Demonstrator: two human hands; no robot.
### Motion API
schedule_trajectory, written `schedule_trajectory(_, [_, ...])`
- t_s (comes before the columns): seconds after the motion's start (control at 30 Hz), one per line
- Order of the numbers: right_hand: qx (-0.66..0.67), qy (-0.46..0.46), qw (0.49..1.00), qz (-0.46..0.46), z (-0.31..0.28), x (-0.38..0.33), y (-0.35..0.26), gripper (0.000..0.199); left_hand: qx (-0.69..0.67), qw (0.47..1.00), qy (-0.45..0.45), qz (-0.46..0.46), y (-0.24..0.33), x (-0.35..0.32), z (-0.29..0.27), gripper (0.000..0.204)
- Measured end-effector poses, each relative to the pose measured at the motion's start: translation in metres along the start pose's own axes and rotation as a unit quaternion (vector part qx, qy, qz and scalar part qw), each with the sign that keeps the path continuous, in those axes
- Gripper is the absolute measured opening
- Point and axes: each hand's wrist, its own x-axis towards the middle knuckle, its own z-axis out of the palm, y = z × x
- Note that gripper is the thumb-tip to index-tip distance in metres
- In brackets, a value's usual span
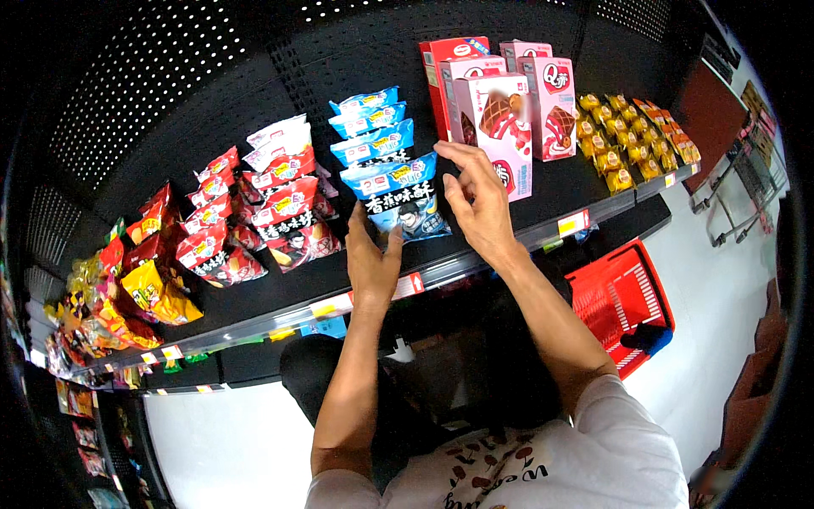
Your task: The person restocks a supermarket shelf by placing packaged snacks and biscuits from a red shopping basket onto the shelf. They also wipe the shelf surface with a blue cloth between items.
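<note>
A row of blue snack bags (370,146) stands one behind another on the black shelf (305,293). At the lower left edge of the front blue bag (405,193) is my left hand (373,261), its thumb over the bag's front and its fingers stretched along the side, not closed round it. My right hand (481,197) is open at the bag's right side, fingers stretched and thumb apart, with nothing held. Behind this hand stand pink boxes (500,119) with an ice-cream cone picture; it covers part of the front one.
Left of the blue bags are rows of red snack bags (286,199) and a yellow bag (159,291). Small yellow packets (623,140) lie at the right. A price-label rail (475,265) edges the shelf. On the floor sits a red basket (623,297), with a metal cart (733,187) beyond.
</note>
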Motion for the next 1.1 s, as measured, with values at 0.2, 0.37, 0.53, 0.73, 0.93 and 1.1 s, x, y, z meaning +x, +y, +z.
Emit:
schedule_trajectory(0.2, [-0.127, -0.037, 0.986, -0.099, 0.021, 0.025, -0.008, 0.027, 0.032, 0.999, -0.006, -0.043, -0.003, 0.0, 0.003, 0.068])
schedule_trajectory(0.37, [-0.215, -0.104, 0.97, -0.038, 0.03, 0.032, -0.01, 0.024, 0.029, 0.993, -0.046, -0.104, 0.007, 0.0, 0.0, 0.064])
schedule_trajectory(0.53, [-0.226, -0.081, 0.969, -0.056, 0.037, 0.025, -0.001, 0.018, 0.015, 0.997, -0.028, -0.071, 0.003, -0.005, 0.001, 0.06])
schedule_trajectory(0.73, [-0.216, -0.04, 0.974, -0.049, 0.025, 0.019, -0.011, 0.005, 0.015, 1.0, 0.003, 0.003, 0.019, -0.011, 0.0, 0.048])
schedule_trajectory(0.93, [-0.199, 0.049, 0.976, -0.073, -0.024, 0.015, -0.038, 0.009, -0.141, 0.989, 0.037, 0.036, 0.033, -0.01, -0.002, 0.035])
schedule_trajectory(1.1, [-0.245, 0.127, 0.955, -0.108, -0.115, 0.0, -0.048, 0.008, -0.174, 0.984, 0.029, -0.015, 0.034, -0.009, 0.001, 0.038])
